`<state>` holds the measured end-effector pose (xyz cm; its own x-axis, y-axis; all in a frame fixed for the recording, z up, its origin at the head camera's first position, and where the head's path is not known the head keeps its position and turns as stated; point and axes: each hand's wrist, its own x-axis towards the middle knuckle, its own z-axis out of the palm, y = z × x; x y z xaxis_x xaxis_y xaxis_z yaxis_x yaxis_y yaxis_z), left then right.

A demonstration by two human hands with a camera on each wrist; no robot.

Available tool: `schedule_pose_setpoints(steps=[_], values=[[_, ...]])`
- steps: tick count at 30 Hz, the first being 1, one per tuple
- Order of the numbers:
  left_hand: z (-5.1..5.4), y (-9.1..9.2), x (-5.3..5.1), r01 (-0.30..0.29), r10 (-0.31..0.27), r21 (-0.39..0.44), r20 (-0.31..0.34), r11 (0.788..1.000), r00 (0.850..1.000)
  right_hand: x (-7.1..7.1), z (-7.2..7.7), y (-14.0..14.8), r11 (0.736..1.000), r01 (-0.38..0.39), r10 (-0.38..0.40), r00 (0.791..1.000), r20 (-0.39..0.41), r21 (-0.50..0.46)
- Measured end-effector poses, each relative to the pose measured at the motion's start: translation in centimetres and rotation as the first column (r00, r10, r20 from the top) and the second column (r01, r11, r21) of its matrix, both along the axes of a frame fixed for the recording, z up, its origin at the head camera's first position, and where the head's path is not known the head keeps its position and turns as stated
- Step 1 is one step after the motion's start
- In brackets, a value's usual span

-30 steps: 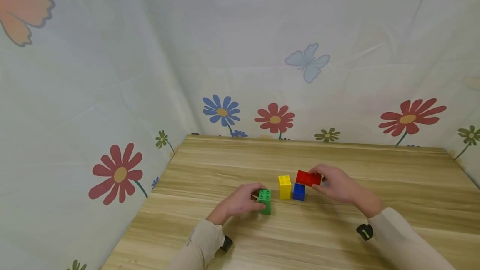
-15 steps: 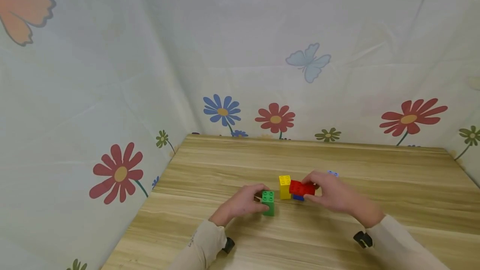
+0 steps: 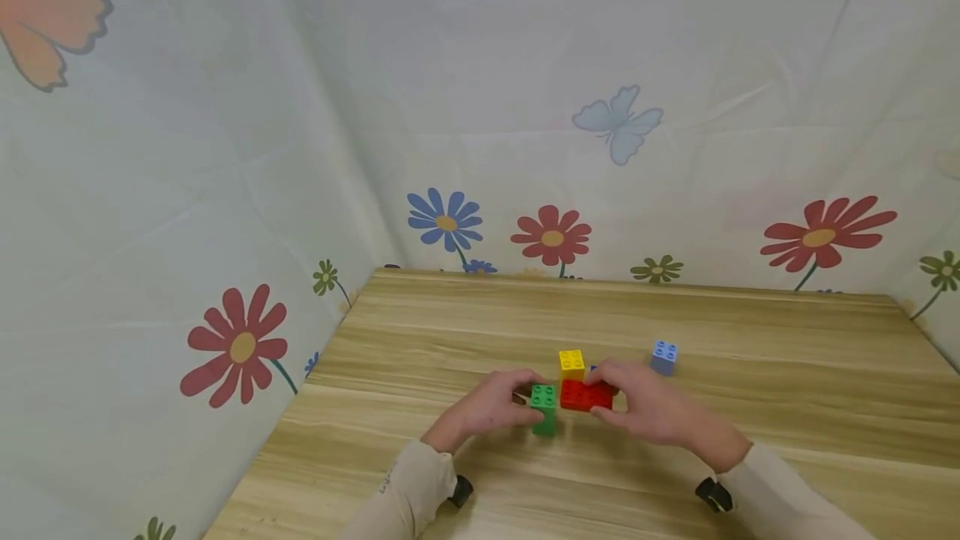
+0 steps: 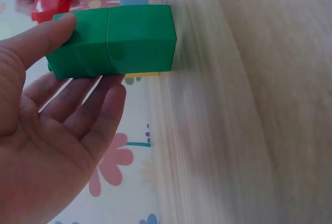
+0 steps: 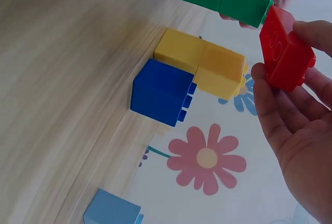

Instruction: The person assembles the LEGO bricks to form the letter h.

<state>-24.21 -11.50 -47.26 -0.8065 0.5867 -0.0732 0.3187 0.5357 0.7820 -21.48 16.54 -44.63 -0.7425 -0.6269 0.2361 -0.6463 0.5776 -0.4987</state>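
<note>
My left hand [image 3: 491, 408] pinches a stack of two green toy bricks [image 4: 114, 40] between thumb and fingers; the stack stands upright with its studs on top. A red toy brick [image 5: 282, 50], longer than the others, is in my right hand [image 3: 652, 402], gripped at one end and raised off the table. Its free end is close to the top of the green stack, slightly tilted in the right wrist view. Behind the red brick stand a yellow stack of two bricks [image 5: 199, 60] and a dark blue brick [image 5: 162, 92], which the red brick and right hand mostly cover in the head view.
A light blue brick [image 3: 663, 357] stands apart, farther back and to the right on the wooden table [image 3: 450, 315]. A pale curtain [image 3: 480, 107] with printed flowers and butterflies hangs behind the table and along its left side.
My right hand has carried the red brick left and nearer, from above the dark blue brick to beside the green stack. The left hand has shifted slightly right with the green stack. The light blue brick is uncovered.
</note>
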Motion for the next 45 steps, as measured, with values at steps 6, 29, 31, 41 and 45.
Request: schedule_pose_setpoints(steps=[6, 29, 31, 41, 45], values=[[-0.1, 0.2, 0.0, 0.022, -0.022, 0.013, -0.007, 1.000, 1.000, 0.2, -0.2, -0.6, 0.998, -0.034, 0.031, 0.998, -0.051, -0.050], [-0.3, 0.6, 0.3, 0.050, -0.050, 0.015, -0.009, 0.999, 0.999, 0.0, -0.5, -2.1, 0.997, -0.080, 0.079, 0.996, -0.050, -0.018], [-0.3, 0.6, 0.3, 0.055, -0.055, 0.018, -0.018, 0.998, 0.998, 0.0, -0.4, -2.4, 0.998, -0.066, 0.067, 0.996, -0.055, 0.008], [-0.4, 0.9, 0.4, 0.046, -0.046, 0.025, -0.005, 0.999, 0.999, 0.1, -0.4, -2.9, 0.996, -0.048, 0.055, 0.994, -0.093, 0.070], [-0.4, 0.9, 0.4, 0.041, -0.041, 0.023, -0.001, 0.999, 0.999, 0.0, -0.6, -3.0, 0.996, -0.055, 0.063, 0.990, -0.123, 0.063]])
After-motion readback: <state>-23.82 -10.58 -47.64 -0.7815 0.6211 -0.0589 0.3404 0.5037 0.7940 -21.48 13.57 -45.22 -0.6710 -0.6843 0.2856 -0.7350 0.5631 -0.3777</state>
